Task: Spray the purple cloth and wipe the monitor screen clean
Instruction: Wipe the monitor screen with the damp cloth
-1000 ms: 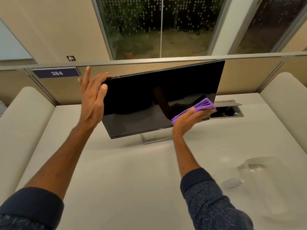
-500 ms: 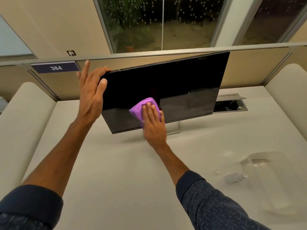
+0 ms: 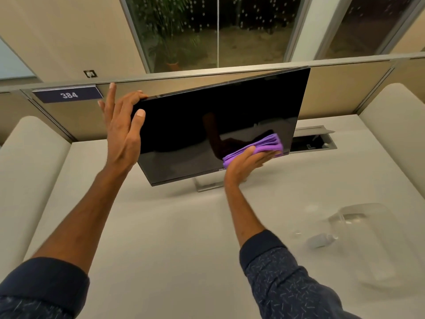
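A black monitor (image 3: 207, 125) stands tilted on a silver foot at the back of the white desk (image 3: 172, 238). My left hand (image 3: 122, 127) grips its upper left corner, thumb on the front and fingers behind. My right hand (image 3: 243, 164) presses the folded purple cloth (image 3: 264, 146) flat against the lower right part of the screen, close to the right edge. A clear spray bottle (image 3: 322, 240) lies on its side on the desk at the right, apart from both hands.
A clear plastic container (image 3: 372, 238) lies at the desk's right beside the bottle. An open cable hatch (image 3: 312, 141) sits behind the monitor's right side. Padded beige dividers flank the desk. A partition with a sign reading 384 (image 3: 67, 95) runs along the back.
My right hand has swept the cloth from the lower left-middle of the screen across to its lower right. One second ago it was also at the lower right. My left hand keeps its grip.
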The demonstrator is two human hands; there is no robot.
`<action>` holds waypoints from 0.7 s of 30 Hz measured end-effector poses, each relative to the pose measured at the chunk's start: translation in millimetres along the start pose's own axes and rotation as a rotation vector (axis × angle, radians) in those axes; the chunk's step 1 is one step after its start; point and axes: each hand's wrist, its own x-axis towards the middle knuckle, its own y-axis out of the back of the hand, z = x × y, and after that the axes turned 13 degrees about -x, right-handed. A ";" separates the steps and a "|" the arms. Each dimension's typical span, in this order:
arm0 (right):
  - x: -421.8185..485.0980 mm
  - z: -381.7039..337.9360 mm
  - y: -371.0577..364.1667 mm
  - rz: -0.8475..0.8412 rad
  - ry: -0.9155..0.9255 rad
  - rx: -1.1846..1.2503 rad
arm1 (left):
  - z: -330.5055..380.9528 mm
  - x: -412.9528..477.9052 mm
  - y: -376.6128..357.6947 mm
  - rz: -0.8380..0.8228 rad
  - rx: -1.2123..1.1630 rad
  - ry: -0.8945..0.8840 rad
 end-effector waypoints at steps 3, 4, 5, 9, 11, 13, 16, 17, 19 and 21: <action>-69.9 15.0 -28.2 -0.097 0.195 -0.116 | -0.2 -1.3 1.4 -0.010 0.015 0.002; -98.1 18.5 -32.6 -0.157 0.334 -0.175 | -0.9 -1.7 2.8 -0.017 0.022 0.003; -123.4 24.7 -35.6 -0.236 0.494 -0.263 | -1.7 -1.7 4.5 -0.025 0.025 0.003; -140.5 64.7 -50.0 -0.404 1.117 -0.648 | -8.1 0.2 11.6 -0.053 0.013 0.009; -116.5 68.7 -46.1 -0.424 1.249 -0.698 | -9.8 0.6 13.7 -0.066 0.013 0.002; -91.2 64.3 -36.3 -0.391 1.220 -0.679 | -8.5 0.3 15.2 -0.068 0.024 -0.003; -58.8 33.8 -25.4 -0.256 0.923 -0.574 | -2.2 0.7 19.6 -0.092 0.050 0.004; -51.5 19.9 -24.1 -0.239 0.843 -0.516 | 0.5 1.6 21.5 -0.110 0.057 0.009; -45.9 -5.3 -23.8 -0.232 0.799 -0.444 | 4.8 2.9 25.5 -0.149 0.081 0.028; -51.8 -18.6 -26.2 -0.246 0.893 -0.458 | 7.9 2.9 30.7 -0.178 0.102 0.050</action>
